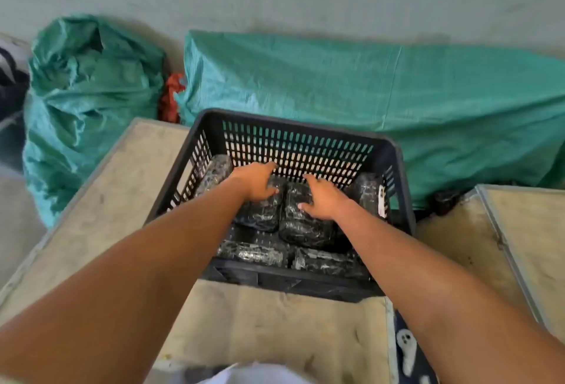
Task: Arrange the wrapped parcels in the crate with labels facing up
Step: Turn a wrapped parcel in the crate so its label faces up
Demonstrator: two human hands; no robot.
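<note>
A black slatted plastic crate (305, 131) sits on a worn beige table (116, 200). Inside lie several parcels wrapped in black film. My left hand (256, 182) grips the top of the left middle parcel (263, 215). My right hand (324, 198) rests on the right middle parcel (301, 229), fingers spread around it. Another parcel (215, 171) leans against the crate's left wall. One at the right wall (368, 192) shows a white label (381, 202) on its side. Two more parcels (253, 253) lie along the near wall.
Large green woven sacks (367, 93) lie on the floor behind the table, with a crumpled one (88, 87) at the left and a red cloth (171, 96) between them. A second beige table (526, 237) stands at the right, across a narrow gap.
</note>
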